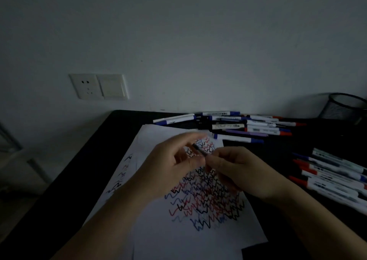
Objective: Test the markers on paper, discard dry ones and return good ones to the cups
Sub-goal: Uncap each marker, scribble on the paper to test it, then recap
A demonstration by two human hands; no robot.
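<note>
Both hands hover above a white paper [158, 230] covered in red, blue and black zigzag scribbles. My right hand [238, 170] grips a thin dark pen [199, 150] whose tip points up and left. My left hand [174, 160] meets it at the pen's near end, thumb and fingers touching it; motion blur hides whether they pinch it or a cap. A heap of markers [248, 125] lies at the table's back. A row of markers [333, 172] with red and blue caps lies at the right. A black mesh cup [345, 106] stands at the back right corner.
The black table [83, 170] ends at a left edge running diagonally, with the floor below. A white wall with a socket and switch plate [99, 86] rises behind. A single blue-capped marker [238, 139] lies across the paper's far right corner.
</note>
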